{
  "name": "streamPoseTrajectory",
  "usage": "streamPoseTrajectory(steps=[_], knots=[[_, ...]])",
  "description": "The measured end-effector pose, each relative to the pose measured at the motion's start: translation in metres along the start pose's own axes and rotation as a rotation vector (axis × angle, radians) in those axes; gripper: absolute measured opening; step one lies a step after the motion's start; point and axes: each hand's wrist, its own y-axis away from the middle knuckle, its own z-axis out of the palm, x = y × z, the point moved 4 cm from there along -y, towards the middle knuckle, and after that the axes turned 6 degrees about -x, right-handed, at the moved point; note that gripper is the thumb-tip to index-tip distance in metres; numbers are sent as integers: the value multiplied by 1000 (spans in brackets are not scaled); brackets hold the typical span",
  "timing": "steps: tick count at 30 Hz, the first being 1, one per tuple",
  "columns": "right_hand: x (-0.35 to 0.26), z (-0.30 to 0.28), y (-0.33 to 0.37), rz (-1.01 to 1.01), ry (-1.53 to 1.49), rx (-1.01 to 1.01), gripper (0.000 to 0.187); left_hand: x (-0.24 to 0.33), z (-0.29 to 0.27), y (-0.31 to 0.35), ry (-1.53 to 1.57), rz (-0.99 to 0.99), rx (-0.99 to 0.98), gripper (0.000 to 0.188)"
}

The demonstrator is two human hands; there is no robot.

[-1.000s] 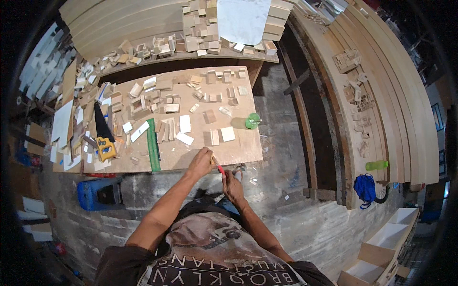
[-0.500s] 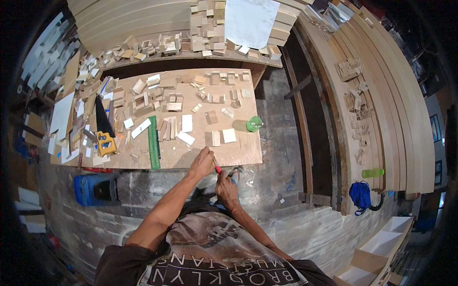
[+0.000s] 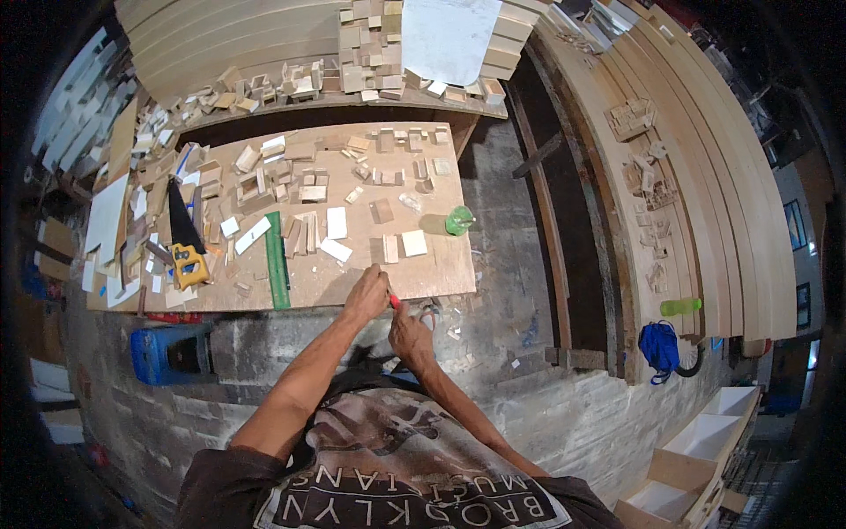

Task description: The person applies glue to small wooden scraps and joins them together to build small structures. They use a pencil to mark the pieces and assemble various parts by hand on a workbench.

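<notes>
Both my hands meet over the near edge of the wooden worktable. My left hand is closed, its fingertips pinched together at the table edge; what they grip is too small to make out. Just below it my right hand is closed around a small red-tipped tool, whose red end points at the left fingers. Most of that tool is hidden in the hand. Beyond the hands lie a square pale block, a small wood piece and a white rectangular piece.
On the table's left lie a handsaw with a yellow handle and a long green strip. A green bottle stands at the right edge. Many small wood pieces cover the far side. A blue stool stands below left.
The view has shifted slightly, moving the table a little left in it. My right hand and the red tip have come up closer to my left hand. Both hands stay closed.
</notes>
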Motion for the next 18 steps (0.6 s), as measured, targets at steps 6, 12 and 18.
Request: streamPoseTrajectory(steps=[6, 12, 18], knots=[[-2, -4, -5, 21, 82, -23, 22, 1, -4, -1, -11, 16, -9, 34], [0, -5, -13, 20, 125, -42, 24, -4, 1, 10, 45, -18, -9, 37], [79, 30, -31, -118, -438, 30, 39, 1, -10, 15, 106, -38, -63, 56]])
